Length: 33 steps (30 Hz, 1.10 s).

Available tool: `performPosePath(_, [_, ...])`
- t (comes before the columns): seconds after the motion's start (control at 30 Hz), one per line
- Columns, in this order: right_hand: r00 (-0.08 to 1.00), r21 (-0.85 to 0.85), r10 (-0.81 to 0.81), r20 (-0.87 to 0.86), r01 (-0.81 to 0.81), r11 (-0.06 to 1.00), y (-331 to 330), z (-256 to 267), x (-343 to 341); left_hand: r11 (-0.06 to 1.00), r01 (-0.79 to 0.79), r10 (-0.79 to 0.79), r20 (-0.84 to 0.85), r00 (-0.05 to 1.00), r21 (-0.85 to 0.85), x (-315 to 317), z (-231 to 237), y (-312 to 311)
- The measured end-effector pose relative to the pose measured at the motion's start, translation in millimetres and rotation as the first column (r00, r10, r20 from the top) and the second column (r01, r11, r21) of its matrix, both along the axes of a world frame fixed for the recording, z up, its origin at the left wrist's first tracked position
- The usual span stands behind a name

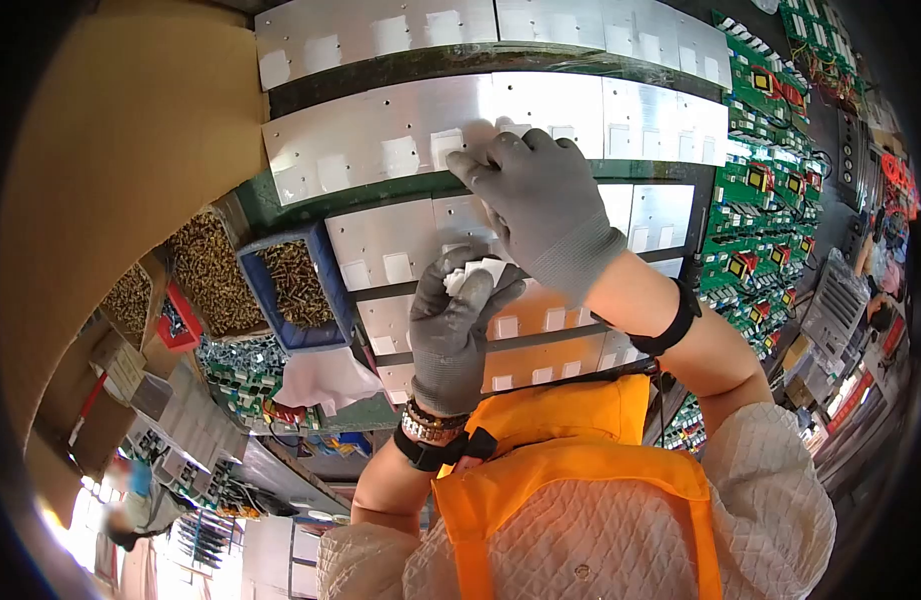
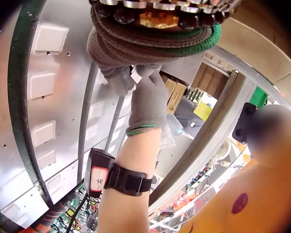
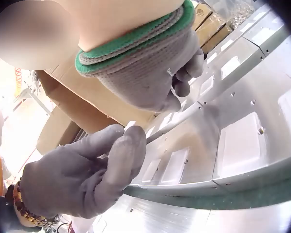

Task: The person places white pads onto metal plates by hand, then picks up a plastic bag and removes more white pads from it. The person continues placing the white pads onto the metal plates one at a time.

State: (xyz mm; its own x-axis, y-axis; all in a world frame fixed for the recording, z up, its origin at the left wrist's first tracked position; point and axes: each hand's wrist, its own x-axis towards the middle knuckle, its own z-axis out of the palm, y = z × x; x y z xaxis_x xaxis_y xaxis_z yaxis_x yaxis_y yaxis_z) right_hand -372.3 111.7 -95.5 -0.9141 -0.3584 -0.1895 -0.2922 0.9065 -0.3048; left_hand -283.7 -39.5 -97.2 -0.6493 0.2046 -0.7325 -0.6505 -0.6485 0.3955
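Observation:
Both hands wear grey gloves. My left hand (image 1: 451, 325) grips a small stack of white pads (image 1: 473, 275) between thumb and fingers, low over the metal plates. In the right wrist view, a white edge pokes out between the left hand's (image 3: 82, 172) fingertips. Farther forward, my right hand (image 1: 546, 195) is over a long metal plate (image 1: 361, 130), fingers bent down beside a square white pad (image 1: 447, 148). The right hand (image 3: 150, 80) shows curled fingers close to the plate in its wrist view; I cannot tell whether they pinch anything.
Rows of metal plates with white pads extend ahead and beneath the hands. Green circuit boards (image 1: 761, 180) line the right side. At left are a blue bin (image 1: 331, 255) of brass-coloured fasteners, a red tray (image 1: 181, 325) and a large cardboard sheet (image 1: 131, 120).

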Motion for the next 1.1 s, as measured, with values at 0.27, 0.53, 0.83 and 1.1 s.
performPosePath(0.27, [1.0,0.024,-0.002,-0.006,0.002,1.0,-1.4,-1.6,-1.3,1.0,0.015,-0.015,-0.005,1.0,-0.015,1.4,1.5,-3.2])
performPosePath(0.53, [1.0,0.021,0.009,-0.025,-0.008,1.0,2.4,-2.3,-1.1,0.997,-0.025,0.025,0.003,1.0,-0.068,-7.5,1.2,-5.9])
performPosePath(0.83, [0.969,-0.409,-0.044,0.244,0.144,0.901,3.8,3.2,12.4,0.993,-0.118,0.116,-0.084,0.99,-0.023,-12.7,-3.5,-10.2])
performPosePath(1.1, [0.967,-0.512,-0.205,0.149,0.253,0.821,-4.8,-6.9,-33.1,0.977,-0.211,0.211,-0.077,0.974,0.012,-4.0,-8.3,-18.7])
